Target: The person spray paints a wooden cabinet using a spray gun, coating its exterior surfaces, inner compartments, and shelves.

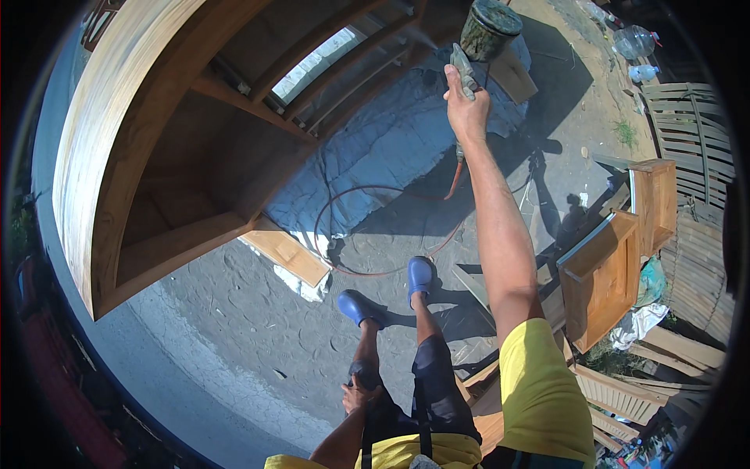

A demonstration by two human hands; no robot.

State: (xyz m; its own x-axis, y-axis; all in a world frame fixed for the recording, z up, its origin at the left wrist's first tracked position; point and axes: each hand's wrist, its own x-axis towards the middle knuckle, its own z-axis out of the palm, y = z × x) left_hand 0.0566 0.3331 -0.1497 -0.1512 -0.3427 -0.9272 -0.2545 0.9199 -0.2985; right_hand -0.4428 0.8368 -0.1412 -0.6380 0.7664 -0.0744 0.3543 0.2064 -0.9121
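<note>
My right hand (468,114) is closed around the grip of a paint spray gun (462,69), arm stretched far forward. A stained, lidded paint cup (486,35) sits at the gun's front. Faint mist drifts from its nozzle toward a large wooden cabinet (226,141) on the left, whose open compartments and slatted frames face me. From the gun's handle a reddish air hose (456,178) hangs down and loops over the ground. My left hand (358,397) rests on my left knee with its fingers apart, holding no tool.
Under the cabinet lies a crumpled blue-grey sheet (383,156). A wooden panel (287,252) rests on the ground ahead of my feet. Wooden drawers (601,277) stand at the right beside bamboo slats (691,129). Plastic bottles (634,43) lie at the far right.
</note>
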